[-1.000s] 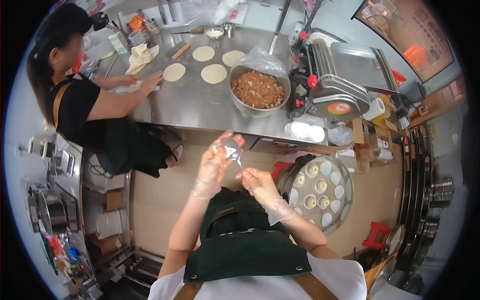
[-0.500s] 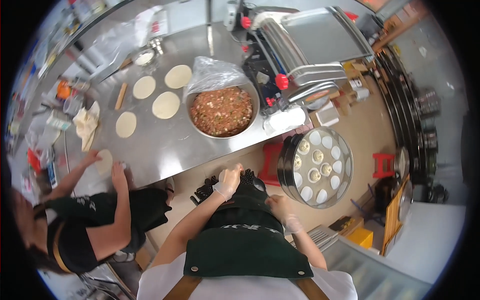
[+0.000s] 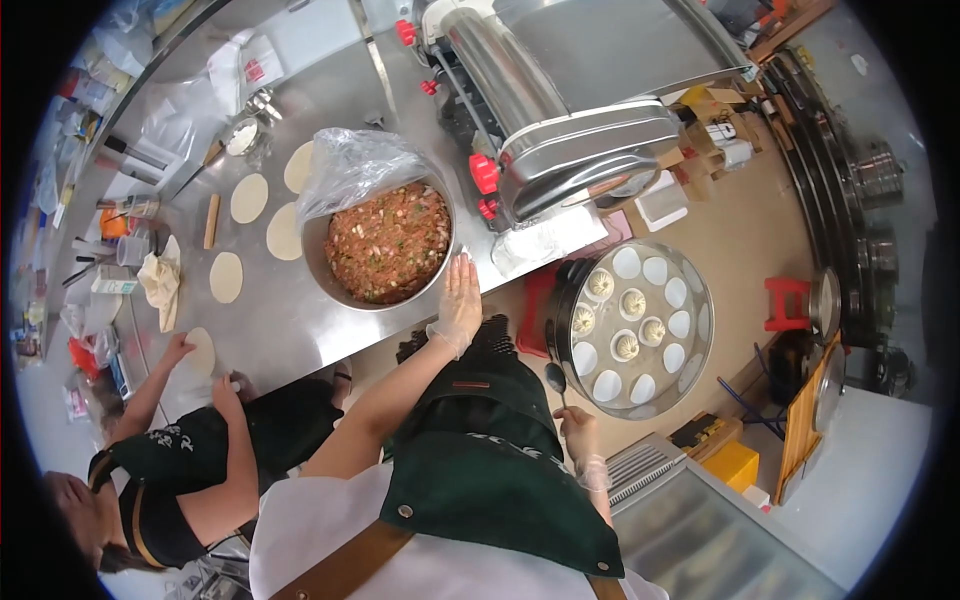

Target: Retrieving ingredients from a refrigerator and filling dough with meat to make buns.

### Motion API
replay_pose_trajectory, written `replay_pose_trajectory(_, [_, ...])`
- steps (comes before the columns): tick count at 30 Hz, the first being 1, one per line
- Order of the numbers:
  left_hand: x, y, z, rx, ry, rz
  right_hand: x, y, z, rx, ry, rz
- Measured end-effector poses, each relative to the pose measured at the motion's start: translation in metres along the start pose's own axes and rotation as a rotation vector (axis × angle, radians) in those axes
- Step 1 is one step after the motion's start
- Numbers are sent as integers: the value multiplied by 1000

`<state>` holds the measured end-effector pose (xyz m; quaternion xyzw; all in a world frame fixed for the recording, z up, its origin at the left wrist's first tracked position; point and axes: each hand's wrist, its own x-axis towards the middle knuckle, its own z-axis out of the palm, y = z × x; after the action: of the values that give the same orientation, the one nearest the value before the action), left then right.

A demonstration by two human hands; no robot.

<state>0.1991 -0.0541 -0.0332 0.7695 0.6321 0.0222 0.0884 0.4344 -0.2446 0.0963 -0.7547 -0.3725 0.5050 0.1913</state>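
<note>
My left hand (image 3: 459,300), in a clear plastic glove, reaches over the counter's front edge with fingers straight and flat, holding nothing. It is close beside the right wall of a metal bowl (image 3: 318,262); whether it touches the bowl I cannot tell. Minced meat filling (image 3: 388,243) with green and white bits fills the bowl, and a clear plastic sheet (image 3: 355,165) covers its far part. My gloved right hand (image 3: 578,435) is closed around the handle of a dark spoon (image 3: 556,377), which points up left of a round steamer (image 3: 640,408). Several pleated buns (image 3: 632,303) sit in it among round white papers (image 3: 675,292).
Flat dough rounds (image 3: 227,277) and a rolling pin (image 3: 211,221) lie on the steel counter (image 3: 325,325). A co-worker's hands (image 3: 226,395) handle another round at the left. A roller machine (image 3: 540,120) stands at the back right. Red stools (image 3: 787,304) flank the steamer.
My left hand has moved up and stretched flat beside the bowl. My right hand, still with the spoon, has shifted slightly lower. The view has moved, bringing the counter's things further left.
</note>
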Motion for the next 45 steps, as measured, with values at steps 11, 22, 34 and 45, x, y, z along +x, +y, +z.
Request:
replay_pose_trajectory(11, [21,-6,-34,-246,116,143,39,-71,0,-103,-50,-244])
replay_pose_trajectory(22, [-162,-115,-87,-1176,234,-416,59,-247,83,-827,54,-1211])
replay_pose_trajectory(34, [-15,-194,-219,-224,673,109,92,-279,160,-1578,140,-1137])
replay_pose_trajectory(45, [54,-307,-132,-1926,-23,-20,57,-269,152,-850,349,-1367])
